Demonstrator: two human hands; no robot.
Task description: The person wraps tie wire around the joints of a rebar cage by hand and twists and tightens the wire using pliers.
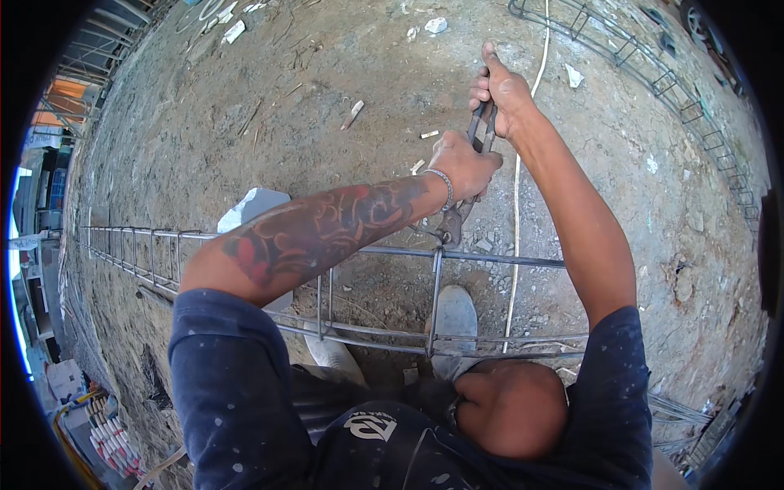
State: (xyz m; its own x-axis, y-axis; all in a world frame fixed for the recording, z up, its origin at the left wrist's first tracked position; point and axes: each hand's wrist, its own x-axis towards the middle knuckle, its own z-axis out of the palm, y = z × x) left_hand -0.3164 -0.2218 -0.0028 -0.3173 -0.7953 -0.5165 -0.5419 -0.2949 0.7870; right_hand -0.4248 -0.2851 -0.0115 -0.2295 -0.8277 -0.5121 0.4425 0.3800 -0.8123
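Both of my hands hold a pair of long-handled metal pincers [452, 224], tilted with the jaws toward me. My left hand [465, 166] wraps round the handles at mid-length, above the jaws. Higher up, my right hand [501, 94] is closed on the handle ends, its thumb pointing away. The jaws touch or sit very near the far bar of a rebar cage [514, 260], where a stirrup [436, 298] meets it. Whether they grip a wire there is too small to tell. The cage stretches across in front of my bent knee [514, 404].
A pale block [253, 204] lies beyond the cage at left. A thin white cable [515, 237] runs along the dirt ground past the bars. Another rebar cage [690, 110] curves along the far right, near a vehicle wheel [698, 28]. My boots [456, 314] stand by the bars.
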